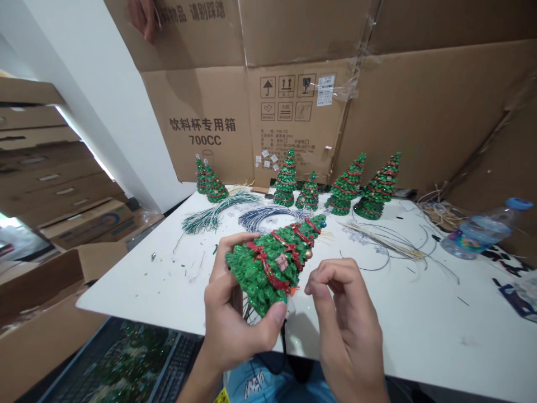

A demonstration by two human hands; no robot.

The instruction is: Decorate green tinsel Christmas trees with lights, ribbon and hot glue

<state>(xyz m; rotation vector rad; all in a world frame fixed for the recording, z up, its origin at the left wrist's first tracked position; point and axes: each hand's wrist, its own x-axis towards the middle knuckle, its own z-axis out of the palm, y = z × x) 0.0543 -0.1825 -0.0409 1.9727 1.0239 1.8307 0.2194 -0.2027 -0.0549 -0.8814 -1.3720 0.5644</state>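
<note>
A green miniature Christmas tree [274, 266], with red garlands, bows and a small pink gift ornament, lies tilted in my left hand [235, 319]. Its base faces left and its tip points up to the right. My left fingers wrap around the base, with the thumb along the near edge. Just right of the tree, my right hand [350, 319] has thumb and forefinger pinched together, apart from the branches. Whatever the pinch may hold is hidden or too small to see. A dark cord hangs below the tree.
Similar trees [286, 182] stand along the back of the white table [168, 280]. Green wires [210, 215], blue wires [268, 215] and pale strands [386, 240] lie before them. A water bottle [478, 229] stands right. Cardboard [210, 95] walls the back; another person's hand [145, 19] shows above.
</note>
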